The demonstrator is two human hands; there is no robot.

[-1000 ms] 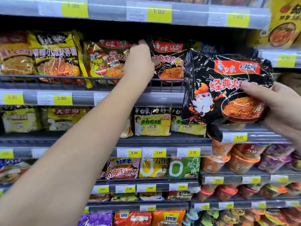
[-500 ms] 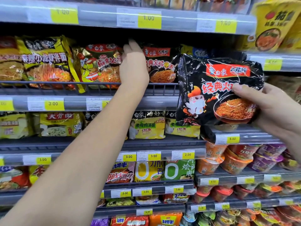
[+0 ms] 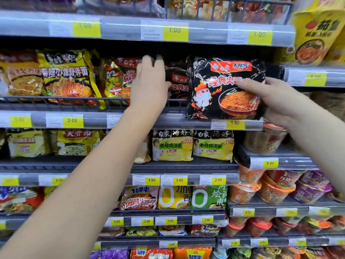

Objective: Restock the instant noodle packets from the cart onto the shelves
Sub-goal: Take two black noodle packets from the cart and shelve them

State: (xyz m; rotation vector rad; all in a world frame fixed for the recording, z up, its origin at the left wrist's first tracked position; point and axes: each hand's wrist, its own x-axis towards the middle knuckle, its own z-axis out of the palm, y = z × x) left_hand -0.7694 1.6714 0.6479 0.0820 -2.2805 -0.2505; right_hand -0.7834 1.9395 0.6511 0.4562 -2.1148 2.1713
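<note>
While a person faces a supermarket noodle aisle, yellow-and-black noodle packets (image 3: 63, 77) stand at far left behind the wire rail (image 3: 56, 101) of the upper shelf, with a red-and-yellow packet (image 3: 117, 79) just to their right. The left hand (image 3: 149, 83) reaches over the rail between that packet and a shelved black packet (image 3: 178, 85), its thumb lying against the black wrapper's front. The fingertips are blurred, and whether they grip the wrapper cannot be told. Just to the right, the black noodle packet (image 3: 220, 90), printed with a cartoon chicken and a bowl of noodles, is held upright in front of the shelf edge, its lower edge just above the 1.50 price tag (image 3: 235, 123). The right hand (image 3: 274, 100) pinches its right side, thumb on the front and fingers curled behind. Yellow chicken-soup packets (image 3: 171, 146) sit on the shelf below, and cup noodles (image 3: 270, 191) fill the lower right shelves.
</note>
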